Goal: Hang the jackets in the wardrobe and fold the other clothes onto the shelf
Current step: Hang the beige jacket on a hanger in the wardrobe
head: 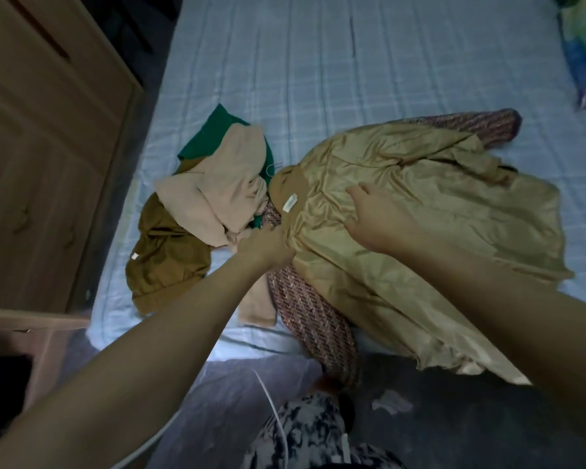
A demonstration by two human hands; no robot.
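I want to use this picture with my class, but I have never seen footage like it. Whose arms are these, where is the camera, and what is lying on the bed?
There is no machine here. A person wears a camera on the head, looking down, so the two arms reaching in are their own. On the bed, with its pale checked cover, lies a shiny gold-lined jacket, opened out, tweed on its outer side. The left hand grips its edge near the collar; the right hand rests on the lining. Beside it is a heap: a beige garment, a brown garment and a green garment. A wooden wardrobe stands at the left.
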